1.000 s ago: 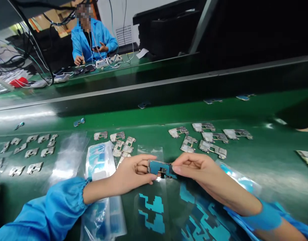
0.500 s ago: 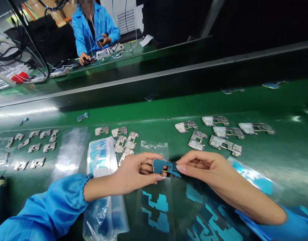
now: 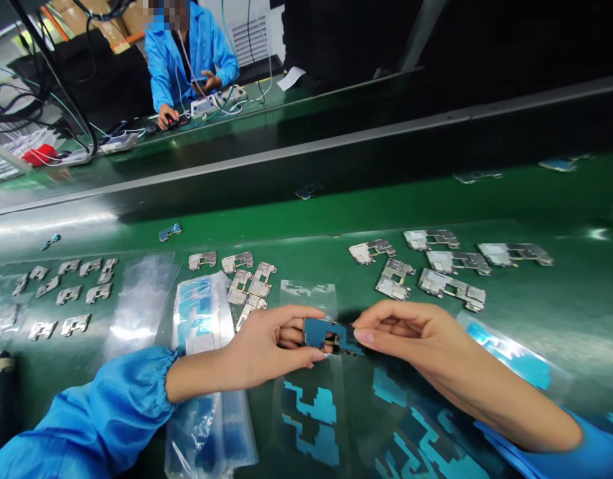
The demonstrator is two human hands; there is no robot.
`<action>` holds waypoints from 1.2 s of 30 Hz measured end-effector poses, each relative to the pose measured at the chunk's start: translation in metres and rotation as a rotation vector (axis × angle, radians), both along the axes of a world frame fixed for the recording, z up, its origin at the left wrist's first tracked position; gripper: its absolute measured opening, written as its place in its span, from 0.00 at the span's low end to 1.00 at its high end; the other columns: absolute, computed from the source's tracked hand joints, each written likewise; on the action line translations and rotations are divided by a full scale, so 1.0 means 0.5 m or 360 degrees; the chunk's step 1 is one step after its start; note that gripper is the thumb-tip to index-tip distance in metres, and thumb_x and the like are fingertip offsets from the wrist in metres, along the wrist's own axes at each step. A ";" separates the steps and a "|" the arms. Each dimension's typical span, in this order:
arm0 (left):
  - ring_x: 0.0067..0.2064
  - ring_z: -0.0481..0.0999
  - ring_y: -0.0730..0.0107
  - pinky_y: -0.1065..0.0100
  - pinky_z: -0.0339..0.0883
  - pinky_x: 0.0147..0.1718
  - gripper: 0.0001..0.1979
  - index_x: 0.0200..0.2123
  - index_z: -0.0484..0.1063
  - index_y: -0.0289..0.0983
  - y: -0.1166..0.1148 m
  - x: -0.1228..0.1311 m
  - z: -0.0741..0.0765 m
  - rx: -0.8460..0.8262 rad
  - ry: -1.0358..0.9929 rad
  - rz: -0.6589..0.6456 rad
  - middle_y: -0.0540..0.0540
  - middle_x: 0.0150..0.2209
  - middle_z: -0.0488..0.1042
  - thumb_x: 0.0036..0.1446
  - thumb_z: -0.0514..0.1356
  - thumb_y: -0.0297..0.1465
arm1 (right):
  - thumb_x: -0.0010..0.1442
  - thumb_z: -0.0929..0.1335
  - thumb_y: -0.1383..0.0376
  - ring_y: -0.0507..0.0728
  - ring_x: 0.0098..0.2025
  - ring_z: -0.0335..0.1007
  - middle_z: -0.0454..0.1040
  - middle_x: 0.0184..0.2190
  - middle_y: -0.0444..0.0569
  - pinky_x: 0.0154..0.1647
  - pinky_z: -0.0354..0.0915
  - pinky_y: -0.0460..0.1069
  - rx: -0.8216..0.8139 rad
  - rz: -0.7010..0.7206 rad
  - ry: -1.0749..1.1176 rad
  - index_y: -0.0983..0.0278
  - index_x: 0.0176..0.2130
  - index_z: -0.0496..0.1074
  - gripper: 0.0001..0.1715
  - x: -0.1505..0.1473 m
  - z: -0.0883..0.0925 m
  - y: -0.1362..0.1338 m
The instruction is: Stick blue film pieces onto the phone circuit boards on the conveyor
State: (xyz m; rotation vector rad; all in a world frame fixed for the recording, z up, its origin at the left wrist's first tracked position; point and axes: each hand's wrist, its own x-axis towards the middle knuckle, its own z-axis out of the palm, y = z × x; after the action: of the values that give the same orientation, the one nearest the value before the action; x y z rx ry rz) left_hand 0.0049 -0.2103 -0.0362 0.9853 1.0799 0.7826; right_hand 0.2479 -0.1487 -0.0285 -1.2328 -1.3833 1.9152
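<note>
The notched, blue-faced flat circuit board (image 3: 317, 331) sits between two bare hands: the left hand (image 3: 259, 348) grips its nine o'clock end, thumb at the lower edge, while the right hand (image 3: 409, 332) pinches its three o'clock tip. Out toward nine o'clock, a clear plastic bag (image 3: 221, 298) shows turquoise film pieces (image 3: 199, 303) inside.

A white unit (image 3: 203, 105), apparently a power strip, rests on the rear bench (image 3: 281, 98). A co-worker (image 3: 207, 43) in blue is behind the unit. A paper sheet (image 3: 291, 78) lies right of it; a red object (image 3: 40, 155), left.
</note>
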 end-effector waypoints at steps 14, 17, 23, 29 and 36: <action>0.44 0.86 0.61 0.66 0.81 0.41 0.27 0.57 0.75 0.39 0.000 0.002 -0.002 0.0008 -0.0011 0.0013 0.41 0.41 0.85 0.53 0.74 0.31 | 0.42 0.84 0.52 0.57 0.30 0.75 0.80 0.27 0.48 0.30 0.69 0.47 -0.0077 0.0002 -0.0044 0.59 0.27 0.82 0.17 -0.007 -0.003 0.004; 0.41 0.86 0.64 0.68 0.80 0.40 0.28 0.57 0.75 0.38 0.001 0.001 0.000 0.0002 -0.0027 0.0009 0.42 0.40 0.85 0.53 0.74 0.31 | 0.42 0.84 0.52 0.56 0.29 0.75 0.80 0.26 0.47 0.30 0.69 0.46 -0.0090 -0.0009 -0.0032 0.58 0.27 0.82 0.17 -0.004 -0.006 0.003; 0.42 0.86 0.64 0.67 0.80 0.42 0.29 0.58 0.75 0.39 -0.002 -0.001 -0.001 -0.0022 -0.0015 0.0011 0.41 0.42 0.85 0.53 0.74 0.32 | 0.46 0.83 0.52 0.57 0.31 0.76 0.81 0.28 0.48 0.31 0.70 0.47 -0.0079 0.0045 -0.0044 0.58 0.29 0.82 0.16 0.004 -0.009 0.001; 0.43 0.86 0.62 0.66 0.81 0.43 0.29 0.58 0.74 0.38 -0.003 -0.001 -0.002 -0.0021 0.0012 -0.0002 0.41 0.42 0.85 0.53 0.74 0.33 | 0.45 0.82 0.49 0.58 0.31 0.78 0.82 0.27 0.50 0.31 0.72 0.48 -0.0053 0.0049 -0.0053 0.59 0.28 0.82 0.19 -0.003 -0.002 0.003; 0.44 0.86 0.61 0.64 0.81 0.43 0.29 0.57 0.75 0.38 -0.001 0.001 0.008 -0.0053 0.0041 0.0008 0.40 0.42 0.85 0.52 0.74 0.32 | 0.42 0.83 0.48 0.58 0.29 0.76 0.80 0.26 0.49 0.28 0.71 0.48 -0.0049 0.0009 -0.0073 0.59 0.27 0.82 0.21 -0.009 -0.001 0.004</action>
State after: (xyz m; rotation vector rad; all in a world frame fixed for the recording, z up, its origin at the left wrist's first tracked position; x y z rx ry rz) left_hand 0.0055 -0.2110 -0.0321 0.9668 1.1149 0.7555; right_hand 0.2434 -0.1469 -0.0291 -1.2963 -1.3870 1.9299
